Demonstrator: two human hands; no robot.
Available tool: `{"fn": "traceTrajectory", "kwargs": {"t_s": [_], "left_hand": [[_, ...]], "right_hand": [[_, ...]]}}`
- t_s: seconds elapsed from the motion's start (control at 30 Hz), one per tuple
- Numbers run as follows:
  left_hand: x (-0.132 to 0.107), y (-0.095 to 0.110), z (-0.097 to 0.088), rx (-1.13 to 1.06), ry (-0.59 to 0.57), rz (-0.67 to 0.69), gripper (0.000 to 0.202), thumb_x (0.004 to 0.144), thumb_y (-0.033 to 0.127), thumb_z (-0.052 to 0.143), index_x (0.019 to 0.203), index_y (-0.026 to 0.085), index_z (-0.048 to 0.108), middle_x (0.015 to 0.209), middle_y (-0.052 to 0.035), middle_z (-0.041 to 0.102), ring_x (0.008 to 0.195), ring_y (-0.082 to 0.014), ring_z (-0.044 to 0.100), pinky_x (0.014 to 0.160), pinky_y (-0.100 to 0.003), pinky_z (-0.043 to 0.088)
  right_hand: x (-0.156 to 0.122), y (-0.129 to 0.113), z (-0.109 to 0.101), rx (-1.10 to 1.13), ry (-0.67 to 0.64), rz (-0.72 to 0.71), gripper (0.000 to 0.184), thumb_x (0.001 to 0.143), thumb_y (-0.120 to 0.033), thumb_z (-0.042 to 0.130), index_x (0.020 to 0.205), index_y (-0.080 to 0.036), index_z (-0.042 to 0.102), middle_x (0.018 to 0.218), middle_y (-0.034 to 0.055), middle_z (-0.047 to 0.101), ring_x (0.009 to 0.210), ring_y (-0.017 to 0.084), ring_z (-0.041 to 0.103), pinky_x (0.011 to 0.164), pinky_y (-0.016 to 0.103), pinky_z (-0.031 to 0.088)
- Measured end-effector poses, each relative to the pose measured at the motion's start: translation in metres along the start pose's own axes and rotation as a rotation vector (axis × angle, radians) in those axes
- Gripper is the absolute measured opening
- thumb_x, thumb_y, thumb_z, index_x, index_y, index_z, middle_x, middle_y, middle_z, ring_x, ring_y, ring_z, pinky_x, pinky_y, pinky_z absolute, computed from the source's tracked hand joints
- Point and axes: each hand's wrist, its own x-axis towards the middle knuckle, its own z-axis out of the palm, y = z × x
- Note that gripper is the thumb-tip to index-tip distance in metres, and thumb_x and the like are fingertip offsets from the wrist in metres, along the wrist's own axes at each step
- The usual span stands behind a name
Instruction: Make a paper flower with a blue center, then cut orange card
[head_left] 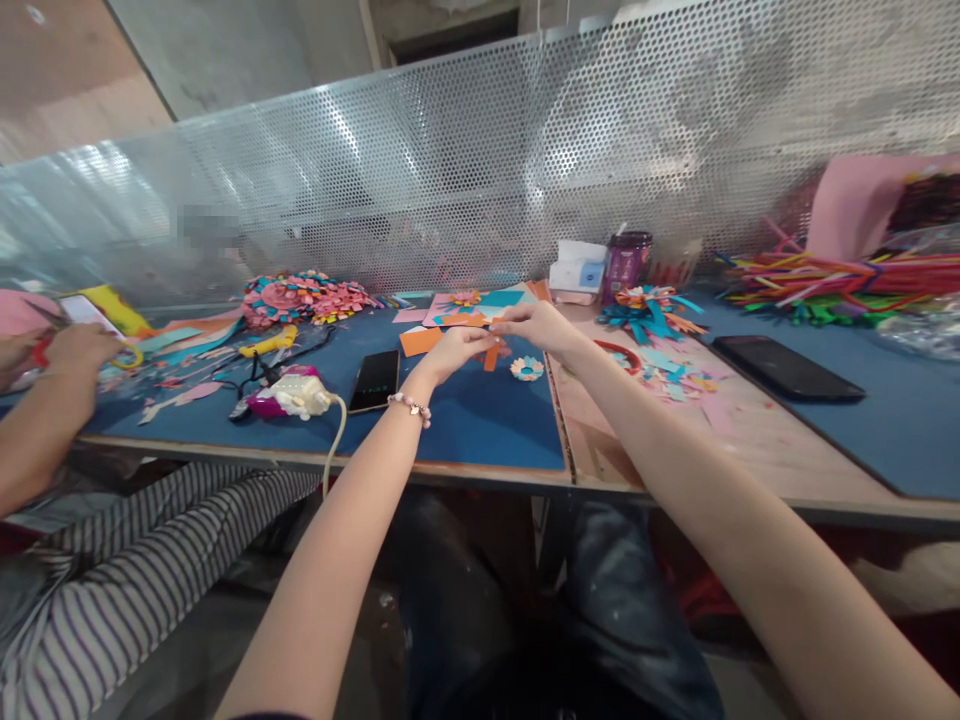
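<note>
Over the blue mat, my left hand [455, 352] is closed in a pinch at an orange paper strip [491, 357], which hangs just below its fingertips. My right hand [541, 325] reaches in from the other side, fingers pinched together close to the left fingertips; what sits between them is too small to make out. A wider orange paper piece [421, 342] lies left of my left hand. Below my right hand rests a round paper flower [527, 369] in pale peach and blue. Behind my hands are pink and teal sheets with an orange flower [465, 298].
A phone [375, 380] and a power strip [292, 393] with a cable lie left. Paper flowers [300, 300] are heaped behind them. A co-worker's hands [75, 350] hold scissors at far left. Right are a purple cup [627, 262], paper scraps and a dark tablet-like device [787, 367].
</note>
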Motion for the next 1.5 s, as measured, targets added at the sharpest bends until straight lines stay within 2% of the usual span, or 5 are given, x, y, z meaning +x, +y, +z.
{"fn": "traceTrajectory", "kwargs": {"t_s": [0.23, 0.7, 0.83, 1.0, 1.5], "left_hand": [[-0.007, 0.002, 0.0, 0.016, 0.05, -0.113, 0.027, 0.084, 0.038, 0.067, 0.093, 0.013, 0.073, 0.101, -0.0159, 0.075, 0.096, -0.0257, 0.07, 0.077, -0.035, 0.052], [-0.004, 0.003, 0.004, 0.175, 0.007, -0.099, 0.029, 0.078, 0.043, 0.072, 0.078, 0.014, 0.073, 0.086, -0.0138, 0.077, 0.071, -0.0197, 0.067, 0.052, -0.026, 0.04], [-0.003, 0.0, 0.005, 0.204, -0.026, -0.065, 0.029, 0.079, 0.043, 0.071, 0.08, 0.014, 0.074, 0.087, -0.0128, 0.077, 0.069, -0.0191, 0.066, 0.056, -0.027, 0.043], [-0.002, 0.001, 0.006, 0.26, -0.048, -0.048, 0.027, 0.077, 0.042, 0.073, 0.079, 0.015, 0.076, 0.083, -0.0111, 0.077, 0.061, -0.0156, 0.06, 0.053, -0.026, 0.039], [0.001, -0.004, 0.006, 0.303, -0.119, -0.02, 0.032, 0.083, 0.046, 0.064, 0.091, 0.016, 0.073, 0.088, -0.0081, 0.075, 0.078, -0.0195, 0.066, 0.067, -0.028, 0.044]], "right_hand": [[-0.018, 0.009, -0.022, -0.466, -0.167, 0.139, 0.025, 0.072, -0.039, 0.074, 0.07, -0.014, 0.075, 0.065, 0.0036, 0.067, 0.062, 0.015, 0.055, 0.061, 0.027, 0.037], [-0.044, 0.0, -0.026, -0.138, -0.423, 0.34, 0.039, 0.065, -0.053, 0.08, 0.081, -0.018, 0.077, 0.074, 0.0057, 0.068, 0.059, 0.013, 0.054, 0.049, 0.025, 0.035], [-0.045, 0.001, -0.022, -0.3, -0.266, 0.301, 0.051, 0.079, -0.065, 0.063, 0.077, -0.015, 0.074, 0.064, 0.0037, 0.063, 0.051, 0.011, 0.047, 0.047, 0.027, 0.03], [-0.04, 0.003, -0.011, -0.2, -0.015, 0.114, 0.03, 0.083, -0.04, 0.066, 0.088, -0.013, 0.077, 0.087, 0.0063, 0.072, 0.075, 0.016, 0.06, 0.065, 0.026, 0.041], [-0.037, 0.004, 0.002, -0.115, 0.069, 0.105, 0.027, 0.079, -0.037, 0.064, 0.075, -0.011, 0.07, 0.073, 0.0057, 0.067, 0.065, 0.013, 0.054, 0.06, 0.025, 0.04]]}}
